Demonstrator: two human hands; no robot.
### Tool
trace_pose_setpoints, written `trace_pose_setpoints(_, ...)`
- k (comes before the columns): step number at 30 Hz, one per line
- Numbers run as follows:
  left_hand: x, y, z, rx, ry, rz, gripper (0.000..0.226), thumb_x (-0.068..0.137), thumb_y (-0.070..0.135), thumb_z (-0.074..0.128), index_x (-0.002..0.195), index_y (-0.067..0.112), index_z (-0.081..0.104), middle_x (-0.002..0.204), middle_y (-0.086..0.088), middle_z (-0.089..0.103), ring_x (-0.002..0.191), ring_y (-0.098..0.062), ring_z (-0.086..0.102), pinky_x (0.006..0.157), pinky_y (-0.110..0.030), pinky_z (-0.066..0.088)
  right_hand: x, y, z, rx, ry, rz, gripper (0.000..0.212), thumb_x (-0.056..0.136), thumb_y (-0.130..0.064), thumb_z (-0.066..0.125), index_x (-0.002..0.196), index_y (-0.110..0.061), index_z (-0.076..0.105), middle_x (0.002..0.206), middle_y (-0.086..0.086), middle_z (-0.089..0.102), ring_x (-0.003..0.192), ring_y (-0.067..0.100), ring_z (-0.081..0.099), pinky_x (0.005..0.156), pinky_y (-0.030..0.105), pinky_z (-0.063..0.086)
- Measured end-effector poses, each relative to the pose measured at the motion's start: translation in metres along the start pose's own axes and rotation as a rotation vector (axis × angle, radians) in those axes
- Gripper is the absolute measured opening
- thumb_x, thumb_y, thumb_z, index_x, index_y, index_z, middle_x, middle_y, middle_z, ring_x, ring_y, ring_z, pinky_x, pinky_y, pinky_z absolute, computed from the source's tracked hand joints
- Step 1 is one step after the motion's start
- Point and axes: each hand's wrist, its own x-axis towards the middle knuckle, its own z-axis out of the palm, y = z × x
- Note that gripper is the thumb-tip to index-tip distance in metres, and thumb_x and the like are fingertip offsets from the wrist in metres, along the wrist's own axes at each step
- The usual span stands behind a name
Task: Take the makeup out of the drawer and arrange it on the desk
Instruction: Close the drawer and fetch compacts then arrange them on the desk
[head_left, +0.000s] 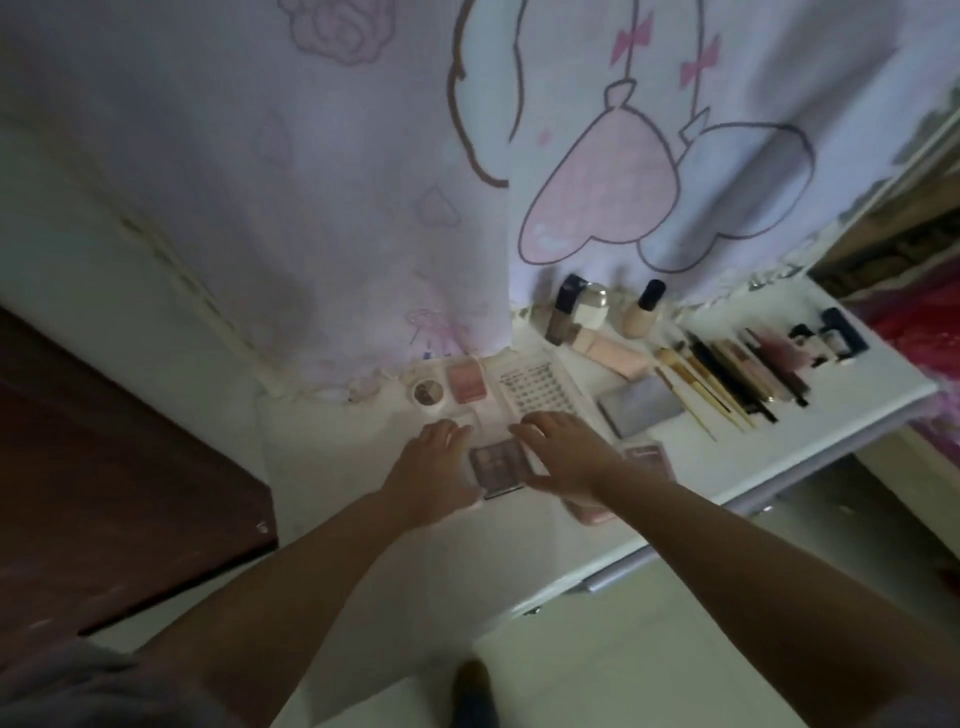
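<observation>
Makeup lies spread over the white desk (675, 499). A small mauve eyeshadow palette (497, 467) sits near the front edge, between my two hands. My left hand (434, 462) rests at its left side and my right hand (563, 452) at its right side, fingers laid flat. Behind them are a clear tray of false lashes (540, 387), a pink blush compact (466, 382) and a small round compact (428, 392). A pink compact (649, 457) lies partly hidden under my right forearm.
Bottles (641, 309) stand at the back by a pale curtain (363, 182). A grey case (641, 405), brushes and pencils (727, 379) lie in a row to the right. A dark brown cabinet (104, 467) stands left. The drawer is not visible.
</observation>
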Motion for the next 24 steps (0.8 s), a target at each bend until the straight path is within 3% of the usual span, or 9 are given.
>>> trace_pose_setpoints(4,0.029,0.068,-0.023,0.042,0.108,0.241,0.057,0.085,0.037,0.059,0.131,0.007,0.047,0.127,-0.016,0.05,0.118,-0.032,0.047,0.093,-0.037,0.041,-0.073,0.034,-0.014,-0.047,0.138,0.281,0.06,0.093,-0.05,0.041,0.145,-0.024,0.027,0.151,0.004,0.029,0.139,0.022,0.026,0.115,0.041,0.014)
trace_pose_setpoints(9,0.03,0.2,-0.018,0.096,0.192,0.544,0.056,0.086,0.045,0.038,0.115,0.003,0.061,0.107,-0.017,0.064,0.095,-0.033,0.062,0.081,-0.04,0.052,-0.221,0.055,-0.003,-0.027,0.333,0.671,0.051,0.098,-0.047,0.03,0.143,-0.024,0.036,0.148,0.004,0.035,0.138,0.022,0.03,0.116,0.045,0.009)
trace_pose_setpoints(13,0.001,0.313,0.025,0.113,0.084,0.686,0.059,0.09,0.051,0.031,0.134,0.015,0.045,0.128,-0.013,0.048,0.116,-0.032,0.048,0.094,-0.039,0.039,-0.363,0.048,0.034,-0.023,0.405,0.971,0.049,0.096,-0.045,0.039,0.139,-0.022,0.044,0.143,0.009,0.045,0.134,0.027,0.039,0.114,0.055,0.013)
trace_pose_setpoints(18,-0.072,0.455,0.095,0.184,-0.015,0.884,0.058,0.095,0.052,0.03,0.143,0.02,0.03,0.143,-0.009,0.033,0.131,-0.026,0.033,0.107,-0.038,0.026,-0.549,0.005,0.105,0.081,0.247,1.33,0.061,0.094,-0.055,0.009,0.149,-0.029,0.015,0.158,0.002,0.015,0.146,0.02,0.006,0.111,0.05,-0.012)
trace_pose_setpoints(24,-0.195,0.609,0.174,0.231,-0.174,1.145,0.061,0.096,0.052,0.026,0.146,0.018,0.022,0.148,-0.008,0.027,0.136,-0.025,0.025,0.112,-0.04,0.02,-0.732,-0.079,0.175,0.121,0.205,1.668,0.069,0.087,-0.057,-0.004,0.15,-0.03,0.01,0.159,0.002,0.006,0.147,0.02,-0.003,0.11,0.05,-0.016)
